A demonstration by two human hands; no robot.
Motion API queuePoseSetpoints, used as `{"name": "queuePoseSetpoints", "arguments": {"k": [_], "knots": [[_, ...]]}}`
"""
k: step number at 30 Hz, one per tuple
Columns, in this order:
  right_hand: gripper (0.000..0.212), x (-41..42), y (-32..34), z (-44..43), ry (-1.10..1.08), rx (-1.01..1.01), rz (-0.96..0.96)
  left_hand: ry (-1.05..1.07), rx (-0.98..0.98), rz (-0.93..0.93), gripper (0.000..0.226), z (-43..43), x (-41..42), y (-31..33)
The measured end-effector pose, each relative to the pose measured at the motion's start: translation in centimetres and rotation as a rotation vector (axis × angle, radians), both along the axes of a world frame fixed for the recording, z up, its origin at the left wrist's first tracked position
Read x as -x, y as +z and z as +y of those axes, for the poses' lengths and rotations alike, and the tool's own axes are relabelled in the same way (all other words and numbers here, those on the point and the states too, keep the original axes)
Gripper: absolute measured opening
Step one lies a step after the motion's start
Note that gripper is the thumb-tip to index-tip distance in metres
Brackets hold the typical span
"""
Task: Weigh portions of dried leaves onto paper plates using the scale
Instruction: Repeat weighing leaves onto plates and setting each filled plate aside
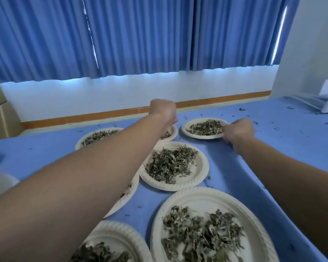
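Seven paper plates (203,173) of dried leaves (169,163) lie on the blue desk (273,148). My right grip (239,130) pinches the far plate (201,137) at its rim. My left grip (163,112) hovers curled above the neighbouring plate (173,132), and I cannot tell if it holds anything. I judge a slow, flat slide keeps the leaves from spilling.

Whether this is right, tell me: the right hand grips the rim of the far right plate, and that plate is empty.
Not empty. In the head view the right hand grips the rim of the far right plate, which holds dried leaves.
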State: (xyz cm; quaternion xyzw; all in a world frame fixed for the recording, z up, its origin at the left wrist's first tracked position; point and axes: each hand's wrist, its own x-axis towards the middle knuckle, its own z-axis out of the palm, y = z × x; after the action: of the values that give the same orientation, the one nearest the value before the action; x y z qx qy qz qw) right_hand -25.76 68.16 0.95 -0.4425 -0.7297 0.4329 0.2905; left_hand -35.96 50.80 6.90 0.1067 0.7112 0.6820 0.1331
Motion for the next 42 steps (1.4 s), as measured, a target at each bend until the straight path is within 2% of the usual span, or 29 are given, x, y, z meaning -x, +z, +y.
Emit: {"name": "queuePoseSetpoints", "arguments": {"k": [2, 5, 8, 11, 13, 16, 19, 23, 28, 32, 35, 39, 42], "knots": [[0.025, 0.4, -0.4, -0.1, 0.024, -0.022, -0.038, -0.006, -0.002, 0.013, 0.009, -0.7, 0.4, 0.3], [0.033, 0.1, -0.3, -0.7, 0.074, -0.055, -0.079, -0.055, -0.031, -0.028, 0.025, -2.4, 0.6, 0.5], [0.031, -1.6, 0.8, -2.2, 0.081, -0.101, -0.117, -0.038, -0.002, -0.018, 0.02, -4.3, -1.2, 1.2], [0.012, -3.8, 2.6, -5.1, 0.114, -0.228, -0.154, 0.096, 0.116, 0.122, 0.01, -6.4, -3.1, 2.6], [0.031, -5.0, 3.7, -7.9, 0.213, -0.248, -0.135, 0.11, 0.189, 0.186, 0.011, -8.4, -4.4, 3.8], [0.02, -6.7, 5.9, -14.0, 0.417, -0.317, -0.083, 0.044, 0.352, 0.312, 0.01, -12.4, -6.6, 5.9], [0.019, -8.1, 8.1, -21.3, 0.599, -0.453, -0.025, 0.027, 0.521, 0.439, 0.022, -17.8, -9.6, 7.5], [0.03, -10.0, 10.5, -31.0, 0.758, -0.678, 0.052, 0.196, 0.66, 0.562, 0.029, -26.6, -13.1, 8.7], [0.03, -11.5, 11.1, -40.8, 1.016, -0.795, 0.015, 0.287, 0.721, 0.606, 0.028, -38.1, -16.2, 8.2], [0.031, -11.6, 10.4, -45.4, 1.12, -0.988, -0.059, 0.197, 0.722, 0.709, 0.009, -44.5, -17.2, 6.1], [0.029, -11.0, 9.8, -47.1, 1.159, -1.073, -0.184, 0.027, 0.839, 0.841, 0.014, -47.3, -17.3, 4.8], [0.027, -10.2, 10.0, -47.1, 1.169, -1.149, -0.237, -0.164, 0.971, 0.895, 0.02, -49.2, -16.5, 3.6], [0.025, -9.9, 10.7, -46.5, 1.219, -1.233, -0.284, -0.226, 0.935, 0.895, 0.022, -49.6, -16.1, 3.2]]}}
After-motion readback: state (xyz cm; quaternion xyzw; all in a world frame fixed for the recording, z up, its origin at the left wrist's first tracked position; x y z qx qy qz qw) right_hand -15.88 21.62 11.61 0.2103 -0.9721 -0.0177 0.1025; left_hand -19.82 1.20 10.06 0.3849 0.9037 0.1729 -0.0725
